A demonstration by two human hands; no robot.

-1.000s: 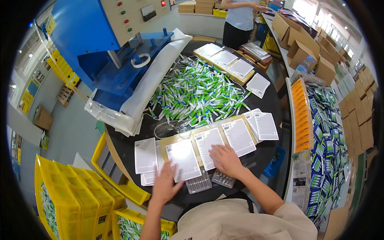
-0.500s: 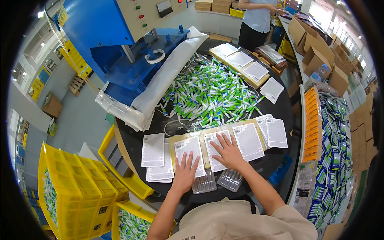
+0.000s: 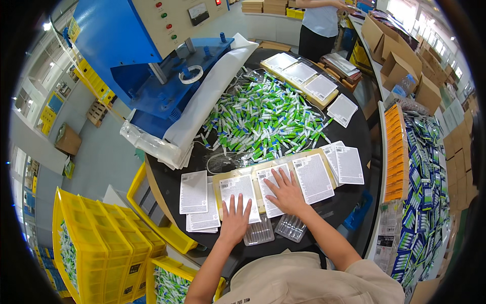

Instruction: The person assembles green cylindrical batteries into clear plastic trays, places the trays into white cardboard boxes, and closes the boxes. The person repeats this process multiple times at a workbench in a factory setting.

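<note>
My left hand (image 3: 235, 221) lies flat with its fingers spread on the lower part of a white printed card (image 3: 237, 185). Fingers apart, my right hand (image 3: 286, 194) rests on a second white card (image 3: 265, 178) beside it. Both cards lie in a row on a cream-coloured fixture (image 3: 216, 188), with a third card (image 3: 313, 175) to their right. Two clear ribbed plastic blisters (image 3: 259, 234) stick out toward me from below the cards. Loose white cards (image 3: 193, 192) lie to the left of the fixture, and more cards (image 3: 350, 164) overlap at its right end.
Beyond the fixture is a heap of green-and-white tubes (image 3: 263, 116) on the black round table (image 3: 349, 200). A blue press (image 3: 152, 86) stands far left. Another loaded fixture (image 3: 324, 101) sits at the back. Yellow crates (image 3: 109, 243) stand left; packed blister cards (image 3: 420, 187) fill the right side.
The view has shifted slightly. Both hands stay flat on the same cards, with hardly any movement.
</note>
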